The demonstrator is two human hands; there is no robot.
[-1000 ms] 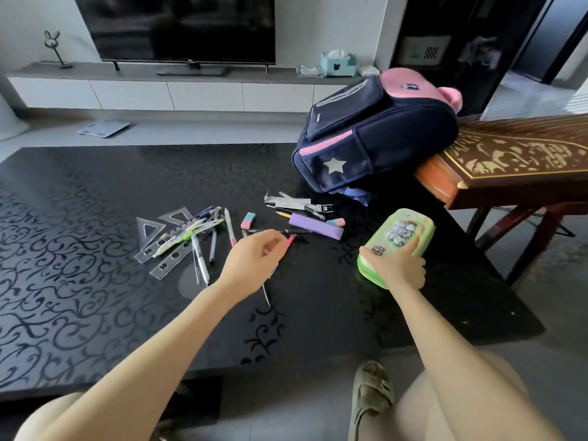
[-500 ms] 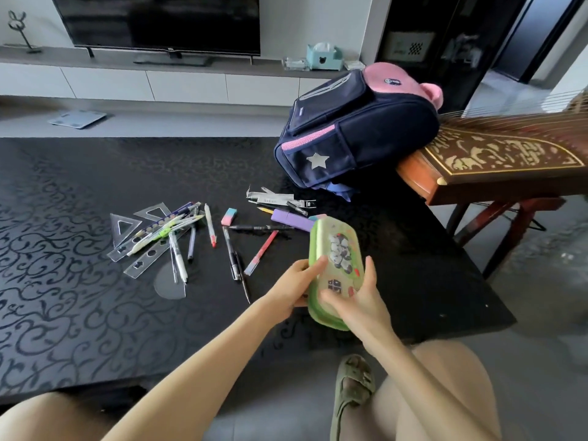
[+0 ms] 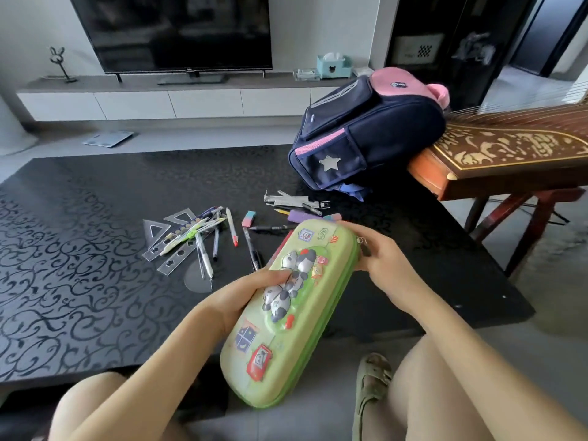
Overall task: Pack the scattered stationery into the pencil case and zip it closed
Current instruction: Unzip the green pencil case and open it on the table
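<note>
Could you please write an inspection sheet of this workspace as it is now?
Surface: black patterned table.
Job's things: green pencil case lifted, looks zipped; pens and rulers and eraser loose on the table.
Clutter: backpack at the far edge.
Grip: left hand holds the case's side; right hand at its zipper end.
Cables: nothing seen.
Surroundings: television, stringed instrument.

A home living room: a large television (image 3: 178, 30) on a low white cabinet (image 3: 165, 101), a black patterned desk (image 3: 79, 281), a school backpack (image 3: 366, 135), and a wooden zither (image 3: 509, 151).
</note>
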